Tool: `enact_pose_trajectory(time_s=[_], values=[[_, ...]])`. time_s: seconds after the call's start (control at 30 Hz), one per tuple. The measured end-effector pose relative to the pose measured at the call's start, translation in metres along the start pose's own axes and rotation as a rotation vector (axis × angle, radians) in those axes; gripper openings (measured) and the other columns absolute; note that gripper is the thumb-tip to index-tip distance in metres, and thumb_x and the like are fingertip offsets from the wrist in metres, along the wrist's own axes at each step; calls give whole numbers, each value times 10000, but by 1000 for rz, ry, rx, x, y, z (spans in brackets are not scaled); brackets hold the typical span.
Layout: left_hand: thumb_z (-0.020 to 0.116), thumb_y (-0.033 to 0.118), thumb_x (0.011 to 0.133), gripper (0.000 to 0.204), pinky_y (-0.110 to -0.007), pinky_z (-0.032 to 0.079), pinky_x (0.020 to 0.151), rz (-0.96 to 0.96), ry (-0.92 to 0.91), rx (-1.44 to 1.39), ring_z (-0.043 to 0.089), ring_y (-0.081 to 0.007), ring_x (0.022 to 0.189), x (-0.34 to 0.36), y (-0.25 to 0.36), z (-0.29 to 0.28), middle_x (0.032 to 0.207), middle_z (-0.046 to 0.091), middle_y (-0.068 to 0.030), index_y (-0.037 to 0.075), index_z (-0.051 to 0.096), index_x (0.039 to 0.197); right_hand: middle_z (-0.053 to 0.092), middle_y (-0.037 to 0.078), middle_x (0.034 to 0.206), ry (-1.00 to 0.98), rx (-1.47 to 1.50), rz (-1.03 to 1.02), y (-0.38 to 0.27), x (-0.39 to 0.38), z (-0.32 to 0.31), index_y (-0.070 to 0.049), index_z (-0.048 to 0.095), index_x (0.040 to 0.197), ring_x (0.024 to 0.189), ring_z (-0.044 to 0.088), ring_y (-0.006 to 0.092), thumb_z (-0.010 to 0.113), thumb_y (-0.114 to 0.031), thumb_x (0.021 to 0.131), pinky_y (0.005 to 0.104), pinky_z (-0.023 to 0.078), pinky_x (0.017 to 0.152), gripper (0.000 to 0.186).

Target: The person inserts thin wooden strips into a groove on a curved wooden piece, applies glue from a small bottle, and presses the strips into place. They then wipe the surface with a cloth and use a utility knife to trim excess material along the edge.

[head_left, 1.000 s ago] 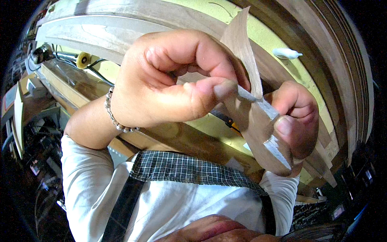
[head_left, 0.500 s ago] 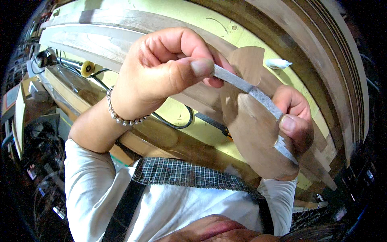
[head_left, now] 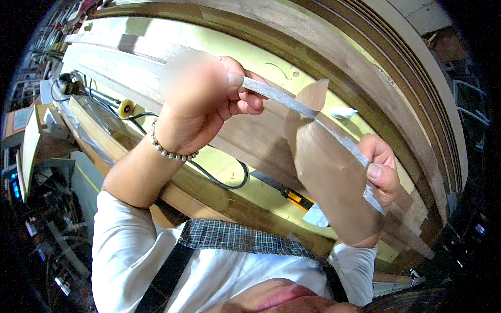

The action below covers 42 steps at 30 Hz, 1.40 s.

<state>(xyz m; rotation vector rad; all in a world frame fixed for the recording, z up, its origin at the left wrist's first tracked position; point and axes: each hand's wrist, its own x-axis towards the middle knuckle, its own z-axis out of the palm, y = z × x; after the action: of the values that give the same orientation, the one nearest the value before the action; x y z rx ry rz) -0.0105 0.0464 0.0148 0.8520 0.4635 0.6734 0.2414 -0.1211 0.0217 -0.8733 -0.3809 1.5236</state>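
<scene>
- A thin, leaf-shaped piece of brown wood veneer (head_left: pixel 329 177) is held up in front of the chest, between the two hands, its pointed tip upward and its rounded end low at the right.
- A long, flat grey strip (head_left: pixel 308 125) is laid slantwise across the veneer, running from upper left down to lower right; whether it is a file, a blade or tape cannot be told.
- The upper end of the strip is pinched by the left hand (head_left: pixel 203 104); its grip is closed, with thumb and fingers curled around the strip's end. Part of this hand is blurred.
- A beaded bracelet (head_left: pixel 169 150) is worn on the left wrist.
- The lower end of the strip and the veneer's right edge are gripped by the right hand (head_left: pixel 381 172); the thumb is pressed onto the strip and the fingers are folded behind the veneer, so this grip is closed too.
- Beneath the hands, a yellow-green surface (head_left: pixel 229 52) with wide wooden boards (head_left: pixel 250 141) is seen.
- On it lie a black cable (head_left: pixel 229 183), a black-and-orange tool (head_left: pixel 289 195) partly hidden by the veneer, and a small white object (head_left: pixel 343 111) just beyond the veneer's tip.
- A small yellow roller (head_left: pixel 125 108) is seen at the left.
</scene>
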Motion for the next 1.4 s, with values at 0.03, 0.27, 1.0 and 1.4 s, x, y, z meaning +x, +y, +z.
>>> enact_pose_trajectory(time_s=[0.03, 0.27, 1.0, 1.4], values=[[588, 243, 937, 187, -345, 549, 818, 9, -5, -24, 634, -211, 856, 0, -1, -4, 968, 633, -160, 67, 538, 901, 686, 161, 791, 14, -8, 25, -1, -1, -2, 4, 569, 827, 667, 643, 164, 667, -160, 741, 292, 530, 644, 210], [624, 227, 948, 219, -344, 536, 845, 160, 59, -272, 592, -212, 964, 11, 22, -49, 1098, 619, -121, 18, 606, 1012, 682, 138, 792, 60, -153, -67, -17, -19, -41, -29, 516, 775, 661, 641, 162, 625, -181, 764, 280, 525, 606, 187], [680, 137, 929, 148, -298, 525, 804, -168, -431, 341, 646, -153, 878, 44, -12, 93, 956, 702, -94, -8, 668, 956, 656, 123, 1035, 13, -1170, -786, -26, -13, 18, -7, 641, 1122, 943, 643, 213, 775, -135, 847, 330, 507, 844, 332], [692, 119, 926, 219, -289, 495, 899, -82, -443, 221, 616, -145, 999, 47, -27, 87, 1058, 643, -67, 10, 602, 1093, 681, 115, 1007, 20, -814, -709, -7, -14, 12, 15, 625, 1151, 941, 655, 188, 754, -4, 849, 310, 523, 855, 328]])
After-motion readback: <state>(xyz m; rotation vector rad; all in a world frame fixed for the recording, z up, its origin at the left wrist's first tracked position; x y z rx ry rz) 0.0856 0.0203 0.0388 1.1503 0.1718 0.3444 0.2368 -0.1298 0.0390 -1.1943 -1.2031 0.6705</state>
